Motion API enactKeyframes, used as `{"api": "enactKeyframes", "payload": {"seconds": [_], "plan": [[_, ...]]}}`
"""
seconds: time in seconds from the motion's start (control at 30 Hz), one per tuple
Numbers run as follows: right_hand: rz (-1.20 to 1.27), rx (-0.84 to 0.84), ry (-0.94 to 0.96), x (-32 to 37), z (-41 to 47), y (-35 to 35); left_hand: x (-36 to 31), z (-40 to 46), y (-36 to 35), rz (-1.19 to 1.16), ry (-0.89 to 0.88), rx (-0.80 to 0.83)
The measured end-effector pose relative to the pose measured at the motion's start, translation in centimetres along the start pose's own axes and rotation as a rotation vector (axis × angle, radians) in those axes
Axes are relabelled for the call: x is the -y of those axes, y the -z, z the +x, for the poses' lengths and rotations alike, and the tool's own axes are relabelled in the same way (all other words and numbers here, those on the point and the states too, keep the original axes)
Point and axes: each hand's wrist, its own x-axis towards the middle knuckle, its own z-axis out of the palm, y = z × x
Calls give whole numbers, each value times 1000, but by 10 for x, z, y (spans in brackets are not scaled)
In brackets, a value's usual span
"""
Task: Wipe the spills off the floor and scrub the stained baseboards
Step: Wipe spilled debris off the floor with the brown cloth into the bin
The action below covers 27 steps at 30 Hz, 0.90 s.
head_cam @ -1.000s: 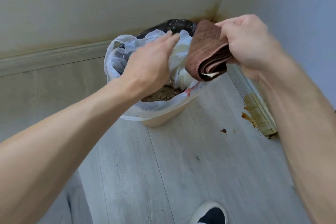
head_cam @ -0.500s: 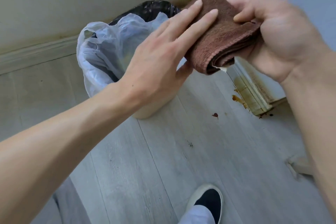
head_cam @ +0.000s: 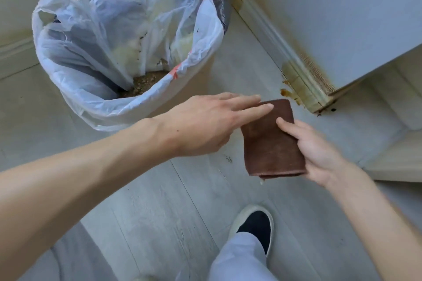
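A folded brown cloth [head_cam: 271,143] lies flat in my right hand [head_cam: 317,155], with the thumb pressing on top and the fingers underneath. My left hand [head_cam: 205,123] reaches across with straight fingers, whose tips rest on the cloth's upper left corner. Right of the cloth, the cream baseboard [head_cam: 296,70] along the right wall carries yellow-brown stains near its end. Brown spill drops [head_cam: 286,92] sit on the grey floor at the baseboard's foot, and small dark specks [head_cam: 228,159] lie on the floor below my left hand.
A bin lined with a white plastic bag [head_cam: 68,52] over a black one stands in the corner, with crumbs at its bottom. My foot in a black and white shoe [head_cam: 255,228] is planted on the floor below the cloth. A cream step [head_cam: 397,162] lies at the right.
Both hands have come down from over the bin toward the floor. The cloth now lies flat in my right palm instead of bunched, and my view has tilted downward.
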Motion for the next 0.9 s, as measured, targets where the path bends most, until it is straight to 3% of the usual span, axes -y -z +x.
{"api": "enactKeyframes", "payload": {"seconds": [0.1,0.2,0.3,0.43,0.5,0.6,0.8,0.9], "plan": [[-258,-211,95,-45,32,14,12,-4,-4,-29,108,57],[-811,-287,310,-61,67,15,15,-7,-7,-54,115,24],[-1156,-185,575,-61,104,-15,21,-11,-10,-107,126,-19],[-1484,181,882,-109,136,-76,26,-11,-13,-135,161,15],[-1668,321,845,-147,135,-76,28,-8,-15,-141,198,58],[-1779,316,839,-186,115,-35,29,-8,-18,-157,207,87],[-1691,147,730,-201,76,43,22,-3,-22,-127,162,127],[-1645,-40,617,-203,69,78,20,-3,-23,-125,149,108]]}}
